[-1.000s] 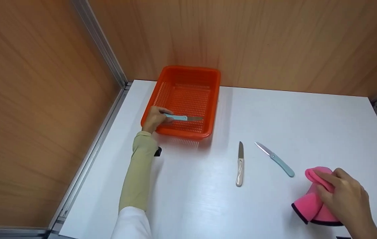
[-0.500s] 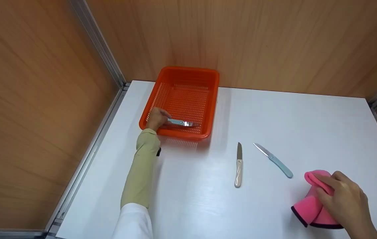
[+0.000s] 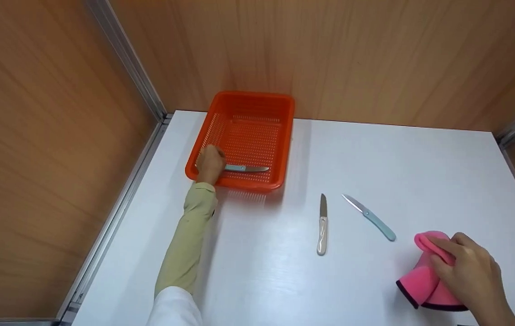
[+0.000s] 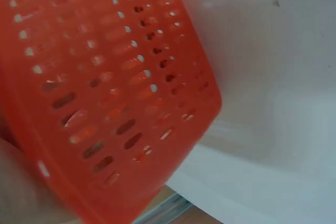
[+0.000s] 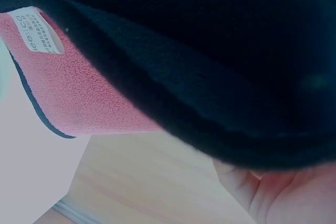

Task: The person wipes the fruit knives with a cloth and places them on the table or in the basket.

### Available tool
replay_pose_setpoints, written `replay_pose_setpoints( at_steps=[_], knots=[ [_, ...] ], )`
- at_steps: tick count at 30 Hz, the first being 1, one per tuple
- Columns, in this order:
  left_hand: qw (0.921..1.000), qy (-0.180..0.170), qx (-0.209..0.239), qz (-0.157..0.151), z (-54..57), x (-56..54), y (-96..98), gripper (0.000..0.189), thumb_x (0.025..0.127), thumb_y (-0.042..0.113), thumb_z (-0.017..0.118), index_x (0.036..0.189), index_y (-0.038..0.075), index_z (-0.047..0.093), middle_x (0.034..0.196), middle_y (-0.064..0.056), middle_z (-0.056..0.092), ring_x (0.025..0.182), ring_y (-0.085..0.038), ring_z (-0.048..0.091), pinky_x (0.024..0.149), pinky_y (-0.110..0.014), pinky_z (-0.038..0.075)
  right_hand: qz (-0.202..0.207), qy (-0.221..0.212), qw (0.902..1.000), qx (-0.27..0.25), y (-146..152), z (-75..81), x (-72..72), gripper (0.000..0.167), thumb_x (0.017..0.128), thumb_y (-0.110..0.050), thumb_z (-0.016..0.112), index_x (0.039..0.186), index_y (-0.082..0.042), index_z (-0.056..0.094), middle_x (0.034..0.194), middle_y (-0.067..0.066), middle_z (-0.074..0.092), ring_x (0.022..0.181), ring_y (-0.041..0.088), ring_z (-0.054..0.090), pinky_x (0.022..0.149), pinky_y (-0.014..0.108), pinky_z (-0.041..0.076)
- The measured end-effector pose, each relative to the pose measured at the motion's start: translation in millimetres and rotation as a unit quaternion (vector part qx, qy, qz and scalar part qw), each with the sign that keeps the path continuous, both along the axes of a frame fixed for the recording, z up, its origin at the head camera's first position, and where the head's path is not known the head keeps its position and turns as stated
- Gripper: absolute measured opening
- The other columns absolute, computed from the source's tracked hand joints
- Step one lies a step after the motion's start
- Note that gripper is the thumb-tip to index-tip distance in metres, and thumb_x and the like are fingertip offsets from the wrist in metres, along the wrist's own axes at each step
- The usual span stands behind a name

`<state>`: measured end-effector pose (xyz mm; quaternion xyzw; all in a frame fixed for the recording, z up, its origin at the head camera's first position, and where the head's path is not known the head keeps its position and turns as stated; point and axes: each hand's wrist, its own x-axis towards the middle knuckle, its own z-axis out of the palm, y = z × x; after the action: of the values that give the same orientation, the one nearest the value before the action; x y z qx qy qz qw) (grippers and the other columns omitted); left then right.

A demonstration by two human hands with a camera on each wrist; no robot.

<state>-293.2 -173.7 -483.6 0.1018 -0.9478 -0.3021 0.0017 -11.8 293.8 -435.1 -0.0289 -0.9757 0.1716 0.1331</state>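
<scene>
My left hand (image 3: 211, 164) is over the near left corner of the orange plastic basket (image 3: 286, 145), its fingers mostly hidden. A knife (image 3: 239, 168) with a pale blue handle lies level low in the basket, its handle end behind that hand; whether the fingers still grip it I cannot tell. In the left wrist view the basket's perforated wall (image 4: 105, 103) hides the fingers. My right hand (image 3: 472, 271) pinches a folded pink cloth (image 3: 420, 283) with dark edging. The right wrist view shows the cloth's pink side (image 5: 94, 87) and a white label.
A beige-handled knife (image 3: 322, 231) and another blue-handled knife (image 3: 375, 222) lie on the white table (image 3: 257, 280) between the hands. A wood-grain panel (image 3: 352, 59) rises behind the basket, with another panel (image 3: 49, 158) along the left.
My left hand has lowered the blue-handled knife into the basket, and its fingers show less now. The right hand stays on the pink cloth. The whole head view has shifted slightly.
</scene>
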Motion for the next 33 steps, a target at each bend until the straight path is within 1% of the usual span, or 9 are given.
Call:
replay_pose_setpoints(
  at_steps=[5, 7, 10, 12, 17, 19, 27, 31, 33],
  knots=[
    [0.9980, 0.021, 0.057, -0.015, 10.1, 8.0, 9.6, 0.024, 0.084, 0.001, 0.059, 0.105, 0.005, 0.069, 0.101, -0.009, 0.063, 0.084, -0.023, 0.056, 0.061, -0.030, 0.046, -0.008, 0.009, 0.9999, 0.007, 3.5, 1.9, 0.9, 0.031, 0.065, 0.001, 0.073, 0.093, 0.011, 0.069, 0.071, 0.011, 0.049, 0.052, 0.021, 0.041, 0.041, 0.026, 0.033],
    [0.9963, 0.035, 0.077, -0.015, 12.3, 12.4, 13.9, 0.025, 0.084, 0.001, 0.060, 0.107, 0.006, 0.069, 0.106, -0.008, 0.064, 0.087, -0.022, 0.055, 0.063, -0.029, 0.045, -0.011, 0.012, 0.9998, 0.008, 4.9, 3.3, 1.1, 0.030, 0.065, 0.000, 0.072, 0.093, 0.011, 0.069, 0.071, 0.010, 0.049, 0.051, 0.021, 0.041, 0.041, 0.026, 0.032],
    [0.9915, 0.064, 0.112, -0.016, 13.8, 20.3, 20.8, 0.023, 0.086, 0.003, 0.064, 0.108, 0.007, 0.070, 0.110, -0.008, 0.064, 0.092, -0.021, 0.056, 0.071, -0.030, 0.049, -0.012, 0.019, 0.9997, 0.008, 6.7, 5.8, 1.0, 0.029, 0.065, 0.000, 0.071, 0.093, 0.010, 0.070, 0.071, 0.009, 0.049, 0.051, 0.020, 0.040, 0.041, 0.025, 0.029],
    [0.9864, 0.086, 0.137, -0.026, 13.4, 26.1, 25.0, 0.021, 0.085, 0.005, 0.067, 0.106, 0.008, 0.070, 0.109, -0.008, 0.064, 0.091, -0.020, 0.058, 0.074, -0.031, 0.052, -0.011, 0.027, 0.9995, 0.008, 7.8, 7.1, 1.1, 0.028, 0.066, 0.000, 0.070, 0.092, 0.009, 0.070, 0.071, 0.009, 0.049, 0.051, 0.020, 0.040, 0.041, 0.025, 0.029],
    [0.9683, 0.137, 0.197, -0.069, 11.7, 41.7, 35.3, 0.019, 0.083, 0.003, 0.070, 0.101, 0.008, 0.071, 0.104, -0.008, 0.067, 0.089, -0.020, 0.063, 0.075, -0.034, 0.054, -0.004, 0.053, 0.9986, 0.007, 10.8, 9.0, 0.3, 0.027, 0.065, 0.000, 0.069, 0.091, 0.010, 0.070, 0.071, 0.011, 0.050, 0.050, 0.020, 0.040, 0.040, 0.024, 0.030],
    [0.9632, 0.154, 0.206, -0.076, 11.8, 48.1, 39.4, 0.019, 0.082, 0.004, 0.071, 0.100, 0.008, 0.072, 0.102, -0.007, 0.068, 0.090, -0.020, 0.063, 0.077, -0.035, 0.054, -0.005, 0.055, 0.9985, 0.007, 11.0, 9.4, -0.3, 0.028, 0.065, 0.000, 0.070, 0.091, 0.010, 0.070, 0.071, 0.012, 0.051, 0.050, 0.020, 0.040, 0.040, 0.023, 0.030],
    [0.9528, 0.205, 0.209, -0.080, 10.5, 73.7, 52.3, 0.020, 0.080, 0.004, 0.074, 0.100, 0.004, 0.071, 0.100, -0.011, 0.070, 0.089, -0.025, 0.065, 0.078, -0.036, 0.054, -0.012, 0.061, 0.9981, -0.001, 9.2, 9.0, -2.0, 0.027, 0.065, 0.002, 0.072, 0.090, 0.011, 0.070, 0.071, 0.013, 0.051, 0.051, 0.022, 0.043, 0.041, 0.023, 0.032],
    [0.9400, 0.252, 0.214, -0.085, 7.5, 87.8, 59.7, 0.020, 0.076, 0.000, 0.076, 0.096, 0.001, 0.071, 0.095, -0.011, 0.069, 0.088, -0.027, 0.064, 0.080, -0.036, 0.052, -0.011, 0.064, 0.9979, -0.005, 9.4, 9.5, -3.0, 0.026, 0.065, 0.002, 0.072, 0.090, 0.010, 0.070, 0.071, 0.012, 0.051, 0.052, 0.023, 0.043, 0.041, 0.023, 0.032],
    [0.9345, 0.262, 0.223, -0.091, 7.6, 94.7, 64.1, 0.020, 0.075, -0.001, 0.076, 0.095, 0.001, 0.071, 0.094, -0.010, 0.069, 0.090, -0.027, 0.063, 0.082, -0.036, 0.051, -0.013, 0.065, 0.9978, -0.006, 9.8, 9.8, -3.2, 0.026, 0.065, 0.002, 0.072, 0.090, 0.009, 0.071, 0.070, 0.012, 0.051, 0.052, 0.023, 0.044, 0.041, 0.023, 0.032]
  ],
)
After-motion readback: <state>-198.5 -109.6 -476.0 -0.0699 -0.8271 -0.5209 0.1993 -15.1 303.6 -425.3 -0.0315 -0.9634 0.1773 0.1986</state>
